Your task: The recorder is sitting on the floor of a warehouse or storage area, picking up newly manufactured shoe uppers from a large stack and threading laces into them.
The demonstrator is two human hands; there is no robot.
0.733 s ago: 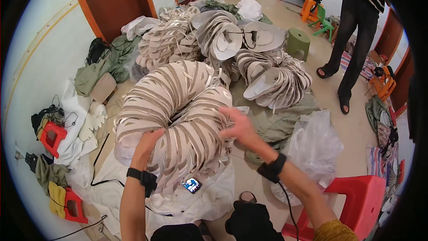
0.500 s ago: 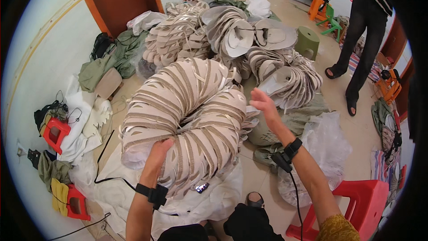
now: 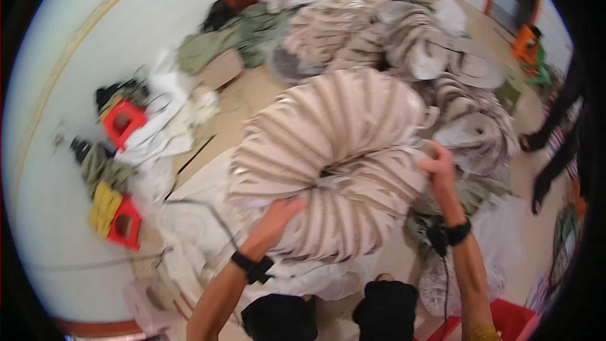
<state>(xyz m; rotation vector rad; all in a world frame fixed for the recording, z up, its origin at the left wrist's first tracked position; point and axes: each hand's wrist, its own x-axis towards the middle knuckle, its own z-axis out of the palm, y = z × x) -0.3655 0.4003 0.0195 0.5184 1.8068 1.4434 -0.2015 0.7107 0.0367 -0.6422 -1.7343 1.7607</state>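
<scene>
A thick coiled bundle of beige shoe uppers (image 3: pixel 328 113), nested one in another with brown bands between them, fills the middle of the view. My left hand (image 3: pixel 282 216) grips its near left side, thumb on top and the other fingers hidden by the bundle. At the right end, my right hand (image 3: pixel 440 169) is closed around the edge of the bundle, its fingers bent and slightly blurred. Both wrists wear black straps with small boxes. Under the bundle lies a white cloth sheet (image 3: pixel 196 221).
More stacked uppers (image 3: pixel 334 25) and grey bundles (image 3: pixel 476 129) lie beyond. Red stools (image 3: pixel 124 124) stand along the left wall, and a red stool (image 3: pixel 514 322) is at my lower right. Clear plastic (image 3: pixel 499 233) lies right. A person's dark-trousered legs (image 3: pixel 562 132) are at the right.
My view has swung left, so the scene sits further right. My right hand, raised and apart from the bundle before, now grips its right end. My left hand stays on the near side.
</scene>
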